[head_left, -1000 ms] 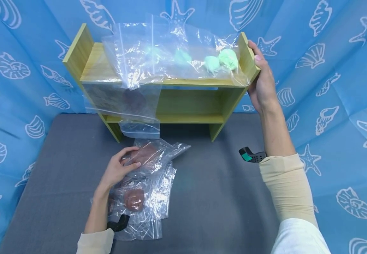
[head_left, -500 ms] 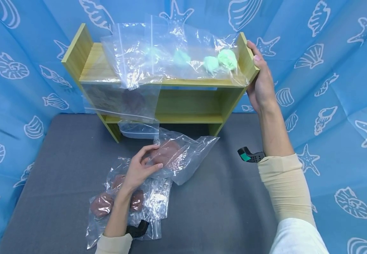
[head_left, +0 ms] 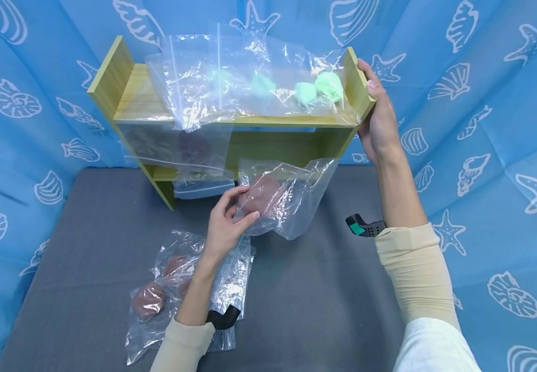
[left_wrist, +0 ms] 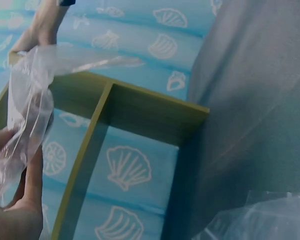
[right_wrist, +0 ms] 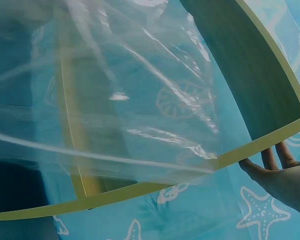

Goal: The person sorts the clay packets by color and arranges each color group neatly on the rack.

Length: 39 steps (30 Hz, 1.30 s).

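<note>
My left hand [head_left: 225, 223] pinches a clear zip bag [head_left: 302, 201] between thumb and fingers, around a reddish-brown lump [head_left: 264, 192] inside it. In the head view this bag overlaps the lower shelf of a small wooden rack [head_left: 291, 122]. The left wrist view has the left hand [left_wrist: 20, 200] at its left edge, the bag upright in its fingers. At the rack's upper right side panel, my right hand [head_left: 381, 116] grips the edge, thumb in front. Another bag with a dark lump [head_left: 195, 147] hangs in the lower compartment's left part.
Clear bags with pale green lumps [head_left: 328, 87] lie along the top shelf. On the grey tabletop [head_left: 305, 299], several bags with reddish-brown lumps [head_left: 149, 300] lie in a pile, partly under the left forearm. A blue shell-print curtain [head_left: 496, 155] surrounds the table.
My left hand has lifted the bag off the pile and carried it up and to the right, in front of the lower shelf. My right hand has stayed on the rack.
</note>
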### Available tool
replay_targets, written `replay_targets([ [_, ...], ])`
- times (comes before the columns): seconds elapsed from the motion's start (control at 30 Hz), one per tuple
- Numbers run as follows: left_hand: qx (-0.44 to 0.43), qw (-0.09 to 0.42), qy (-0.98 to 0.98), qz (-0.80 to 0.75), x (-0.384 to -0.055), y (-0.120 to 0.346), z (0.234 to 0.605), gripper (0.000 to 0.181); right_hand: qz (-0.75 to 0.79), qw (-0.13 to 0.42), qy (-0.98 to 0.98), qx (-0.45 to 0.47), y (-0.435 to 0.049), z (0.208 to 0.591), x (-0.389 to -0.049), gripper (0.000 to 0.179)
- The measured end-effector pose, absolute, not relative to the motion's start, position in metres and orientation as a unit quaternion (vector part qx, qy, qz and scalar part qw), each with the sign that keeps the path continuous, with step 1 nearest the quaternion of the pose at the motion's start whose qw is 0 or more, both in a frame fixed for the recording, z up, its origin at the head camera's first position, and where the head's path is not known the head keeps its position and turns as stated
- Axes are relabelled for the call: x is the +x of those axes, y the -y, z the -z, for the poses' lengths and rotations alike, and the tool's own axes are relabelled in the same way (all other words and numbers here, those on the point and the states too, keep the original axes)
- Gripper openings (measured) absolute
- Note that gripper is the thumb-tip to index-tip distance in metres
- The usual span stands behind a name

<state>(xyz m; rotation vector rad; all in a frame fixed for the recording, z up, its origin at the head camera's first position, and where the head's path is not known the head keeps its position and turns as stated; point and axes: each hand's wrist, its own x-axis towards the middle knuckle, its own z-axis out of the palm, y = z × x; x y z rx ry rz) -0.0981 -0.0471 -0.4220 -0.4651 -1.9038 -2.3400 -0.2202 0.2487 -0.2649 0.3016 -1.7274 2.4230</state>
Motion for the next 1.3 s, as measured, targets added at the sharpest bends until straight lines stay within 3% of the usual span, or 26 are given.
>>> replay_targets([
  [0.3,-0.127,0.119,0.637,0.75,-0.108,0.038,0.391,0.054,-0.801,0.077,0.584,0.106,-0.249,0.265,-0.22,0.047],
  [0.57,-0.102,0.149,0.646,0.741,-0.138,0.048,0.415,0.054,-0.8,0.076,0.586,0.106,-0.249,0.267,-0.221,0.047],
  [0.8,-0.085,0.152,0.651,0.738,-0.158,0.052,0.417,0.053,-0.796,0.081,0.59,0.106,-0.249,0.268,-0.22,0.046],
  [1.1,-0.042,0.22,0.697,0.682,-0.177,0.053,0.418,0.053,-0.791,0.08,0.598,0.104,-0.249,0.269,-0.22,0.046],
  [1.3,-0.003,0.231,0.727,0.647,-0.181,0.051,0.414,0.049,-0.79,0.082,0.599,0.105,-0.251,0.27,-0.22,0.046],
])
